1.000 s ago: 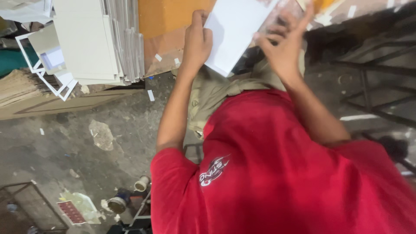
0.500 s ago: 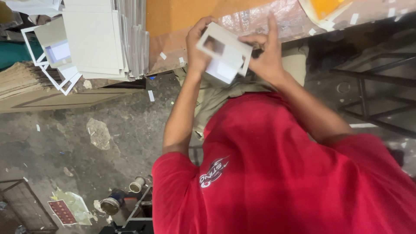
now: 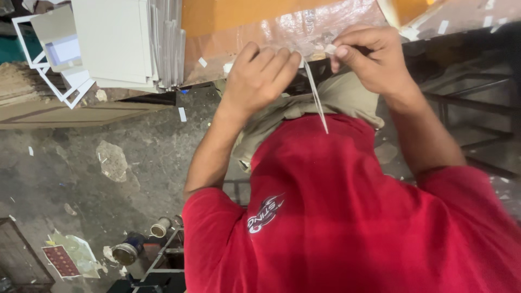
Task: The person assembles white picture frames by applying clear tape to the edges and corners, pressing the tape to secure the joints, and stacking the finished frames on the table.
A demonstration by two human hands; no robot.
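Left hand (image 3: 258,81) curled, fingers bunched on the upper edge of a thin white flat card (image 3: 316,100) seen edge-on. Right hand (image 3: 372,57) opposite, thumb and forefinger pinching that same top edge. Card hanging over the red shirt (image 3: 336,217), just below the orange plastic-covered surface (image 3: 244,21); stacked white boards (image 3: 116,40) well left.

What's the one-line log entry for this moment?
left hand: grips thin white card, seen edge-on | right hand: pinches card's top edge | behind: orange worktop, stack of grey boards
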